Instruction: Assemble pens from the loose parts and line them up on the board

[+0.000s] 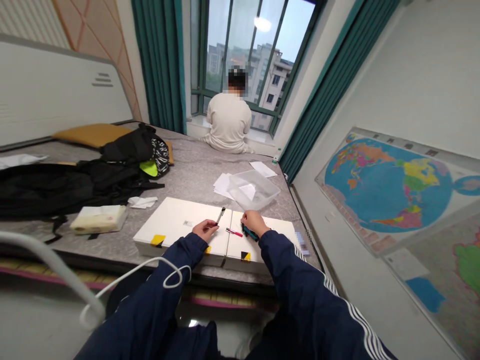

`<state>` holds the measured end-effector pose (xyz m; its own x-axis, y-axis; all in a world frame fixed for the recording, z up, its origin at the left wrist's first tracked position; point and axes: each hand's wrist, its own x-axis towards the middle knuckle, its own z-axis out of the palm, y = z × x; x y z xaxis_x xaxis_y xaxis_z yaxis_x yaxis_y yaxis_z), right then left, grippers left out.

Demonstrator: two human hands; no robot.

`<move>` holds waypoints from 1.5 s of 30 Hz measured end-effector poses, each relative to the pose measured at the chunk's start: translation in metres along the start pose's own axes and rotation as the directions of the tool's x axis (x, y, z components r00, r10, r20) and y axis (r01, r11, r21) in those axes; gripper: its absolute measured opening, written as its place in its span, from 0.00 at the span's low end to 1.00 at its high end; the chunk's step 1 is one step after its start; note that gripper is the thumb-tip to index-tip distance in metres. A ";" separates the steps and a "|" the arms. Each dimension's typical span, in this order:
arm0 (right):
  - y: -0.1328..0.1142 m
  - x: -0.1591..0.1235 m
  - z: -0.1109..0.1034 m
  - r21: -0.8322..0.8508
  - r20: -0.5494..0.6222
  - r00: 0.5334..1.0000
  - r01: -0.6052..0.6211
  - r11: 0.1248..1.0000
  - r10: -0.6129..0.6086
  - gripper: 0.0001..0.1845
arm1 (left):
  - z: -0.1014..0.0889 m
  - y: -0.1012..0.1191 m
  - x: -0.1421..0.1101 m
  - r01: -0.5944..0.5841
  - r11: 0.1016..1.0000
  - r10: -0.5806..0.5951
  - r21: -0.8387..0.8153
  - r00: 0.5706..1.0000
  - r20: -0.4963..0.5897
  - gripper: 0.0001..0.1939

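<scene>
Two white flat boxes (176, 222) lie side by side at the near edge of the grey mattress. My left hand (204, 230) rests on the left box with its fingers curled, pinching the lower end of a black pen (221, 215). A pink pen (234, 232) lies between my hands. My right hand (255, 222) rests on the right box with fingers bent, beside a dark teal object (249, 233) under the wrist. What the right fingers hold is too small to name.
A clear plastic tub (253, 189) and loose papers (224, 184) lie beyond the boxes. Black bags and jackets (75, 182) cover the left, with a tissue pack (98, 219). A person (228, 122) sits by the window. A white cable (150, 270) loops over my left sleeve. A world map (390, 185) hangs at the right.
</scene>
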<state>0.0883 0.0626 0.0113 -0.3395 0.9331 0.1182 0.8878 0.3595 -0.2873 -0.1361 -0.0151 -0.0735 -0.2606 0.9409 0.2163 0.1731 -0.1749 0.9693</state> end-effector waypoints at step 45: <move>0.031 -0.050 -0.039 -0.132 0.245 0.913 0.366 0.921 -0.327 0.17 | 0.003 0.017 -0.010 -0.093 0.925 0.106 0.368 0.994 -0.014 0.12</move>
<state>0.1453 0.0270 0.0338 -0.6765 0.7358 -0.0308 0.7348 0.6715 -0.0961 -0.1276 -0.0268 -0.0598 -0.2540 0.9130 0.3191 0.5340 -0.1426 0.8333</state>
